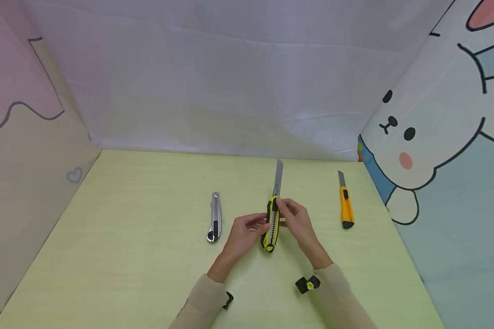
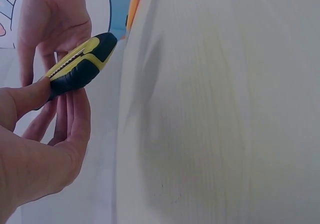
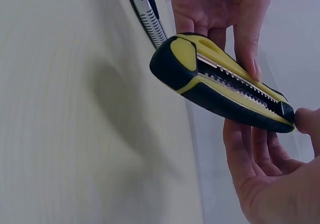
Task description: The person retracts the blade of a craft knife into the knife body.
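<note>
Both hands hold a yellow-and-black utility knife above the table, its long blade extended and pointing away from the person. The left hand grips the handle from the left side, thumb on top and fingers beneath. On the other side, the right hand has its thumb at the black slider near the blade end, with its fingers under the handle. In the right wrist view, the toothed slide track of the yellow-and-black knife faces up. The left wrist view shows its rounded black butt end; the blade is hidden there.
A silver utility knife lies on the table left of the hands. To the right lies an orange utility knife with some blade showing. A pale cloth wall rises behind the table, with printed side panels.
</note>
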The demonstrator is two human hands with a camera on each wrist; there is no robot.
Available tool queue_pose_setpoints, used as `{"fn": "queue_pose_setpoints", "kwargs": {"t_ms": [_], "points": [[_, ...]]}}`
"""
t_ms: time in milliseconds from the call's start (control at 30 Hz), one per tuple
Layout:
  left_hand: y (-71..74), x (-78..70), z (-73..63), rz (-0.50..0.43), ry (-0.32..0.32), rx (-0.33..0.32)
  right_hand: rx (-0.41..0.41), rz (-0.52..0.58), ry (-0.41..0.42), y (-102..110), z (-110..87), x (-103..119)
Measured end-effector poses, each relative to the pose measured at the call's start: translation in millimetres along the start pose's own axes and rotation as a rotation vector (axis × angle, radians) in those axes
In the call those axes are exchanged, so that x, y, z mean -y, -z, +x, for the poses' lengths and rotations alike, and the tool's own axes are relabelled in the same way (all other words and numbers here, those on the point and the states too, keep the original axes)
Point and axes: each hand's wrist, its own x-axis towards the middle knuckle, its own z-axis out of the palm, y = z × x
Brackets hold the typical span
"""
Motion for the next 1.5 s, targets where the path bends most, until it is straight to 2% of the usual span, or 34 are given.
{"fn": "queue_pose_setpoints", "kwargs": {"t_ms": [233, 800, 1500], "points": [[-1.2, 2.2, -1.0, -0.008, -0.022, -0.011, -0.010, 0.017, -0.002, -0.5, -0.1, 0.9], [0.5, 6.2, -4.2, -0.029, -0.010, 0.001, 0.026, 0.026, -0.021, -3.0, -1.2, 6.7], [0.9, 8.8, -6.2, 0.004, -0.031, -0.007, 0.028, 0.018, -0.020, -6.3, -1.7, 6.7]]}}
